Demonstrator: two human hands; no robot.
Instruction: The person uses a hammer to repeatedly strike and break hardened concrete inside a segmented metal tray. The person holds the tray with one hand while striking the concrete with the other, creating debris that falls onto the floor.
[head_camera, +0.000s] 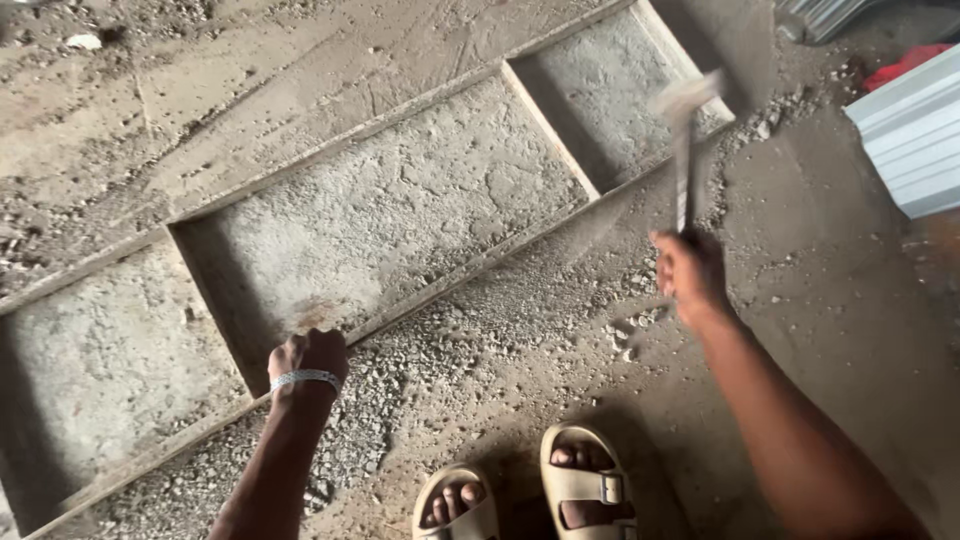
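Two hands at work over one long frame, seen from the head camera. Frame: a ladder-like mould of thin rusted metal rails, lying flat and diagonal on the ground, divided by cross bars into three visible bays, each filled with rough, pale, set concrete. Left hand: fingers curled shut against the near rail at the middle bay, a beaded band on the wrist; whether it grips the rail or only presses on it cannot be told. Right hand: fingers closed round the handle of a hammer, raised above the near rail by the far bay, head blurred, slim shaft, blocky pale head. Step in hand, by judgement: striking the frame to loosen it from the concrete, the left hand steadying. Next stroke would call for a square hit on the rail, well apart from the left hand. Ground: packed dusty earth, strewn with loose grey gravel along the near rail. Two beige sandals, soft moulded straps with buckle, feet just below the frame. Corrugated sheet, pale ribbed metal, at upper right, a red scrap behind it.
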